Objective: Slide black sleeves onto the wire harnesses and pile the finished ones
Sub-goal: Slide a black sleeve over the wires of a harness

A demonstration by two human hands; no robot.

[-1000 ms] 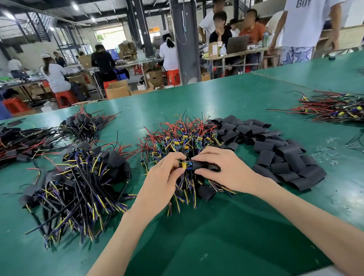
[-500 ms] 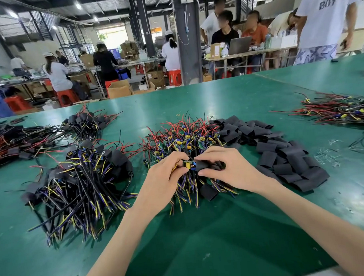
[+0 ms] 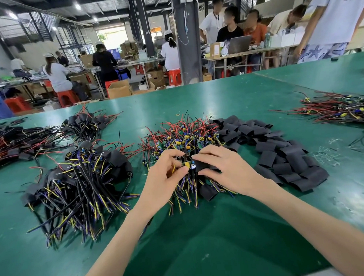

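Your left hand pinches a small yellow-capped wire harness at its end, while your right hand pinches a black sleeve right against it, both above the unsleeved harness heap on the green table. Just left lies the finished pile of sleeved harnesses, and just right the loose black sleeves spread out. Farther off, more wire bundles sit at the table's right edge, with seated workers beyond.
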